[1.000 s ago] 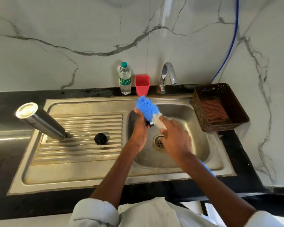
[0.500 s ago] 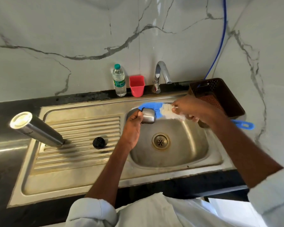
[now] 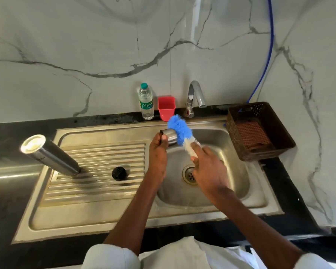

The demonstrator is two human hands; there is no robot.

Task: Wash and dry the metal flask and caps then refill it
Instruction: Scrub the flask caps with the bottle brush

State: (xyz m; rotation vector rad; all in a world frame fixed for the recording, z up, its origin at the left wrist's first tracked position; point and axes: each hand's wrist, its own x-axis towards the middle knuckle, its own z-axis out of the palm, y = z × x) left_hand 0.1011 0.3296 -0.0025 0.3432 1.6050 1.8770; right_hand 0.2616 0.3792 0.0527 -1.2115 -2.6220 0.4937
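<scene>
Head view looks down on a steel sink (image 3: 124,208) set in a dark desk (image 3: 6,144), with a marble wall behind. Near the middle of the frame, over the upper left edge of the basin, the left hand (image 3: 158,152) grips a small metal cap (image 3: 170,137), its fingers and thumb curled round it. The right hand (image 3: 208,171), just right of centre and above the drain (image 3: 190,174), is clamped on the stem of a bottle brush (image 3: 179,133). The blue bristle head of the brush presses against the right side of the cap, and the white bristles run down toward the right hand.

On the ribbed draining board at the left of the frame stands the metal flask (image 3: 50,155), upside down with its base toward the camera and its mouth resting on the ribs. Near it to the right, apart from it, a black cap (image 3: 119,173) sits on the same board.

Along the back edge, in the upper middle of the frame, a plastic water bottle (image 3: 146,101) with a green top stands just beside a red cup (image 3: 166,108), and a chrome tap (image 3: 195,98) rises to their right. At the right of the frame a brown basket (image 3: 279,140) holds a folded brownish cloth (image 3: 252,134). A blue hose (image 3: 268,55) runs down the wall to the basket.
</scene>
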